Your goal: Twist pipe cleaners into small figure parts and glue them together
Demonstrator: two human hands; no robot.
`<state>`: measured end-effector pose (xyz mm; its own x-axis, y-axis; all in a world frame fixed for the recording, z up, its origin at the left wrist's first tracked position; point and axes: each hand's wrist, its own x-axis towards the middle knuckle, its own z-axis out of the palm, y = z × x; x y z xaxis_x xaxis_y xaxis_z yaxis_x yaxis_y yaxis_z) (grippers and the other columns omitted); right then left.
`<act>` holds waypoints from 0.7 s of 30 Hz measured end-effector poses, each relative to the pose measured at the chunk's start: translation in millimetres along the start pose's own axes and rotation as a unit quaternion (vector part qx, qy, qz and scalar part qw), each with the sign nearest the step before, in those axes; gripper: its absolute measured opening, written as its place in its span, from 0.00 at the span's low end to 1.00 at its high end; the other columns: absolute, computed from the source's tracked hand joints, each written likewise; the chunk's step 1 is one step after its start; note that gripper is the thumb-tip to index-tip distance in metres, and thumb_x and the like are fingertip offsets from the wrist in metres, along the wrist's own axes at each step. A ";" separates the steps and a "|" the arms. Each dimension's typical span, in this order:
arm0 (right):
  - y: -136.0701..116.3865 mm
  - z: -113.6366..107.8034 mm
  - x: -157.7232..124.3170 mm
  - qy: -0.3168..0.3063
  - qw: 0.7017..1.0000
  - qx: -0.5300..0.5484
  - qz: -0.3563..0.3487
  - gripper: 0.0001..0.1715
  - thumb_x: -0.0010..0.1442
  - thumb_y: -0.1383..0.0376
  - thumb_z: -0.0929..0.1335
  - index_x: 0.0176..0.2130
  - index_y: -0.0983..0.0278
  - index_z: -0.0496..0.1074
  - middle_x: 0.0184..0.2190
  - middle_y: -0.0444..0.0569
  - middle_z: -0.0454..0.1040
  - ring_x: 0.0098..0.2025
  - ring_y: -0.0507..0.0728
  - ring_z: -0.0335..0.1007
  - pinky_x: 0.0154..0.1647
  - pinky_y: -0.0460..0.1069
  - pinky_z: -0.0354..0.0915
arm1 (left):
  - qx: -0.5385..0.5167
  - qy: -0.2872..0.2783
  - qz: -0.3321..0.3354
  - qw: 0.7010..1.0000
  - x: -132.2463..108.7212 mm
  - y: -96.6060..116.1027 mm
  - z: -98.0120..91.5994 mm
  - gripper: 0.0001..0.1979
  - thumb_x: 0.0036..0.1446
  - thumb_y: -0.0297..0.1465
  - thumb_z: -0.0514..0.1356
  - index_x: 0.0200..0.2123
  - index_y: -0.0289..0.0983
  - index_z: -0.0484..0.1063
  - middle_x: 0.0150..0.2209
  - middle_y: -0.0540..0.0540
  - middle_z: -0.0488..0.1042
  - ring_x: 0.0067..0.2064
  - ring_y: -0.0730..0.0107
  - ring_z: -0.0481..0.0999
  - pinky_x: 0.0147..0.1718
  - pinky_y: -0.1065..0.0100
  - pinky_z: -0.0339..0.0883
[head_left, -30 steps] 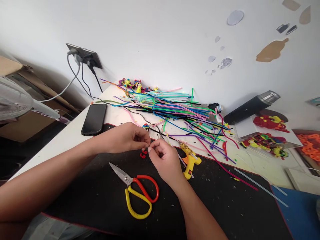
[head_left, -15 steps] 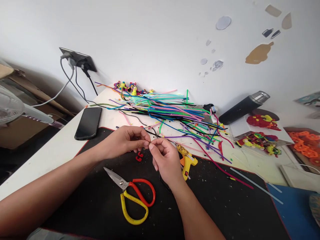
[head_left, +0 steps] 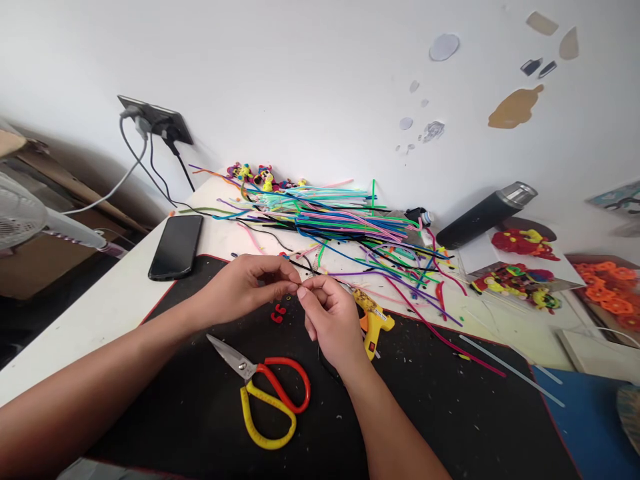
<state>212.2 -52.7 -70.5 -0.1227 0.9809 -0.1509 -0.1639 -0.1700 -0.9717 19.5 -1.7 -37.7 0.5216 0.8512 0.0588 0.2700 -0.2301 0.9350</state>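
My left hand (head_left: 250, 288) and my right hand (head_left: 330, 319) meet fingertip to fingertip above a black mat (head_left: 400, 413). Both are closed in a pinch, and whatever lies between the tips is too small to name. Just below the left fingers, small red curled pieces (head_left: 278, 313) rest on the mat. Scissors (head_left: 245, 368) with one red and one yellow handle lie nearer to me, blades pointing up and left. Partly covered by my right hand is a yellow glue gun (head_left: 374, 333).
Many coloured pipe cleaners (head_left: 345, 223) are heaped along the wall, with small figures (head_left: 265, 177) behind. A phone (head_left: 176, 247) lies at left. On the right are a dark flask (head_left: 485, 217), a box of orange pieces (head_left: 607, 287) and clear glue sticks (head_left: 510, 370).
Both hands keep the same pinch with barely any movement. The whole view has shifted very slightly; nothing else visibly differs.
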 end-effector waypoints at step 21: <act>5.0 0.6 -2.1 0.024 0.994 -0.095 -0.049 0.10 0.67 0.57 0.71 0.37 0.60 0.73 0.19 0.36 0.65 0.17 0.49 0.55 0.19 0.46 0.52 | -0.122 -0.063 -0.112 0.984 0.8 -1.7 -1.8 0.15 0.64 0.42 0.69 0.38 0.35 0.75 0.30 0.50 0.77 0.29 0.74 0.74 0.28 0.74 0.68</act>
<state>211.0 -55.7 -74.9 -0.0671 0.9960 -0.0587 0.0160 -0.0578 -0.9982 18.0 0.2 -38.6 0.5713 0.7990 -0.1880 0.1955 0.0899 0.9766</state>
